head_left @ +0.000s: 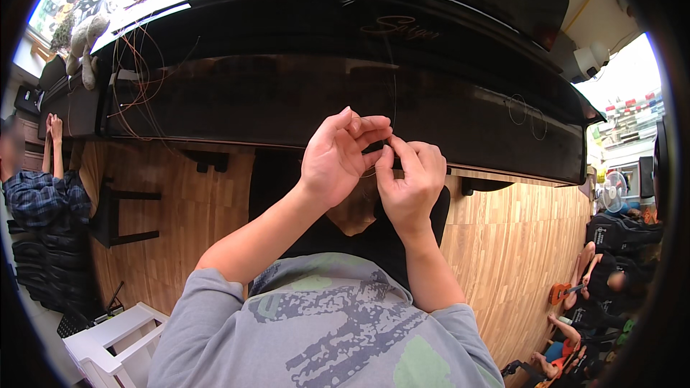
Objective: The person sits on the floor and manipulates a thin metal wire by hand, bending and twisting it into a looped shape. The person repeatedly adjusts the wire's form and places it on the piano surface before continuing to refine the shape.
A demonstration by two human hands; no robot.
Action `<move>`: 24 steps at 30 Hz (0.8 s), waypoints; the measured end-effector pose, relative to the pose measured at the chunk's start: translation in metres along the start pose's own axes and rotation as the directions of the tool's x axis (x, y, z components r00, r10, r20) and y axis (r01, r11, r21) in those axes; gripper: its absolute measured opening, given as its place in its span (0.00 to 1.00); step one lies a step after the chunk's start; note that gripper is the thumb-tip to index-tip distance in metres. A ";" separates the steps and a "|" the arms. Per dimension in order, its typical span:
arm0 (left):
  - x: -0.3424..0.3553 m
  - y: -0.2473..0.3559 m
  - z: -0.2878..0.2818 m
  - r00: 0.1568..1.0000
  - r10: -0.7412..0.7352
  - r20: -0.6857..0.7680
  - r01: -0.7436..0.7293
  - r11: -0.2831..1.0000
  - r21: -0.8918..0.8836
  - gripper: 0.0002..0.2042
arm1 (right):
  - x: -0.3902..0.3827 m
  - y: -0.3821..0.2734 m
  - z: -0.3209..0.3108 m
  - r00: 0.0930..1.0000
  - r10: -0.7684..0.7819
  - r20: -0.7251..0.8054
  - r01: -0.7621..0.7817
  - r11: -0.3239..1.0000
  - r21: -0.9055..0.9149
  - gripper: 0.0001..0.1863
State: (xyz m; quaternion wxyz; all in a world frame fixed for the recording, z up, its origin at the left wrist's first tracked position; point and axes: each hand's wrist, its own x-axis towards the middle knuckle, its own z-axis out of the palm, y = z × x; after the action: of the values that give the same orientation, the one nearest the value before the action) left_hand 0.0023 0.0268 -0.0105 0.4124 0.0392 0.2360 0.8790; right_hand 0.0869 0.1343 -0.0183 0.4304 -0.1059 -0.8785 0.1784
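My left hand (334, 158) is raised above my lap, palm partly turned up, its fingers curled toward the right hand. Close against its fingertips, my right hand (415, 176) pinches with thumb and index finger. Between them runs a thin wire string (394, 90), whose fine end rises in front of the black piano; part of it loops below the fingers. Exactly where each fingertip grips it is hard to see. Several copper-coloured strings (136, 93) lie in loose coils at the piano's left end. A thin silvery coiled string (528, 116) rests on the right.
The closed black piano (287, 93) spans the space ahead. A grey plush toy (88, 47) sits at its left end. Far left, another person (47, 190) works beside a black stool (129, 223). At right are people, a small guitar (560, 292) and a fan (613, 190).
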 end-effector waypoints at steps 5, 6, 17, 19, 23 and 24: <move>0.002 -0.002 0.001 0.996 0.013 -0.084 -0.010 0.999 0.032 0.14 | -0.002 -0.002 0.001 0.998 -0.044 0.045 0.047 0.997 -0.061 0.09; 0.002 -0.002 0.000 0.997 0.016 -0.077 -0.012 0.999 0.046 0.14 | -0.001 -0.002 0.001 0.997 -0.049 0.055 0.053 0.996 -0.069 0.08; 0.002 -0.009 0.007 0.993 0.087 -0.085 -0.080 0.993 0.087 0.14 | -0.001 -0.004 0.003 0.982 0.064 0.179 -0.076 0.995 0.059 0.08; 0.002 -0.009 0.007 0.995 0.076 -0.066 -0.070 0.993 0.090 0.14 | -0.001 -0.005 0.002 0.975 0.097 0.201 -0.116 0.989 0.088 0.08; 0.003 -0.009 -0.001 0.996 0.087 -0.020 -0.083 0.987 0.136 0.13 | -0.002 -0.006 0.001 0.942 0.216 0.259 -0.271 0.941 0.204 0.08; 0.003 -0.009 -0.003 0.995 0.099 -0.010 -0.096 0.984 0.150 0.13 | -0.003 -0.006 0.001 0.925 0.258 0.278 -0.332 0.906 0.262 0.08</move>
State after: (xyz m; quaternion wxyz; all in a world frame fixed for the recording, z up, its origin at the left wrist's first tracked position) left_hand 0.0061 0.0331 -0.0178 0.3628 0.0737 0.3027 0.8782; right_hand 0.0874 0.1278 -0.0184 0.3014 -0.1486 -0.8589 0.3864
